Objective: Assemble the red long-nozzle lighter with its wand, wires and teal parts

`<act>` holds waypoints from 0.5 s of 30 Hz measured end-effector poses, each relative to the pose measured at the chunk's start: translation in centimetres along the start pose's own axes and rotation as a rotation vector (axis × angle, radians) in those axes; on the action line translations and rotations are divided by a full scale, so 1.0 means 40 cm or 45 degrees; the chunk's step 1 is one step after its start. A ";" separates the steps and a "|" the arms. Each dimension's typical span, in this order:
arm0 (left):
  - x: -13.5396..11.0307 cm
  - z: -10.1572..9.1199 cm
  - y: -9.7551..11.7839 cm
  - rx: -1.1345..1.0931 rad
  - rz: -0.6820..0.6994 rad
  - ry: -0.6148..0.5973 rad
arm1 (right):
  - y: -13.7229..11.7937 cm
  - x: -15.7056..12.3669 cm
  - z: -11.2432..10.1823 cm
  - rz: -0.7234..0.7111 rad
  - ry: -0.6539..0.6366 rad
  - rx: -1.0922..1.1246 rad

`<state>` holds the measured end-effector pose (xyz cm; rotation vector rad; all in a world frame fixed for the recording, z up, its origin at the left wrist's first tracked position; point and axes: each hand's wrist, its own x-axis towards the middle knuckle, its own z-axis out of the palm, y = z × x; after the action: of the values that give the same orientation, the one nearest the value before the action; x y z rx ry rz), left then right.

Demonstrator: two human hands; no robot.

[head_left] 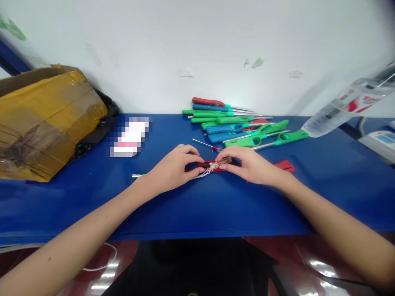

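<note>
On the blue table, my left hand [175,167] is closed around the red half shell of a long-nosed lighter [201,163], fingertips at its inner parts. The lighter's metal tip [137,176] sticks out to the left, beyond my wrist. My right hand [249,165] pinches the lighter's brownish clear fuel tank [227,160], which has a pale valve end and lies over the red shell. A thin white tube or wire [203,174] loops below it. Behind my right fingers lies a screwdriver [203,143]. Another red shell piece [285,166] is partly hidden by my right hand and wrist.
Several green, blue and red lighters [237,127] lie heaped by the white wall. A taped cardboard box [52,123] and a black plastic bag [92,137] stand left, beside a pixelated white item [131,135]. At right, a clear bottle [342,107] leans near a white device [379,144].
</note>
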<state>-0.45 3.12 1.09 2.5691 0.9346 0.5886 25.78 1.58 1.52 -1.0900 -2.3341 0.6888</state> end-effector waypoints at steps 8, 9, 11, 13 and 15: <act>0.031 0.019 -0.021 -0.094 0.061 -0.004 | -0.008 -0.003 0.003 -0.101 -0.018 -0.160; 0.030 0.019 -0.020 -0.111 0.047 0.009 | -0.009 -0.003 0.004 -0.103 -0.019 -0.164; 0.026 0.019 -0.017 -0.145 0.016 0.051 | -0.009 -0.004 0.006 -0.099 -0.018 -0.169; 0.020 0.016 -0.013 -0.184 -0.031 0.091 | -0.008 -0.004 0.007 -0.089 -0.012 -0.173; 0.015 0.011 -0.007 -0.217 -0.108 0.114 | -0.008 -0.004 0.007 -0.076 -0.005 -0.180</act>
<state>0.05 3.65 0.72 2.3574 0.9733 0.7314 25.52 1.20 1.45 -1.0740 -2.4390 0.5114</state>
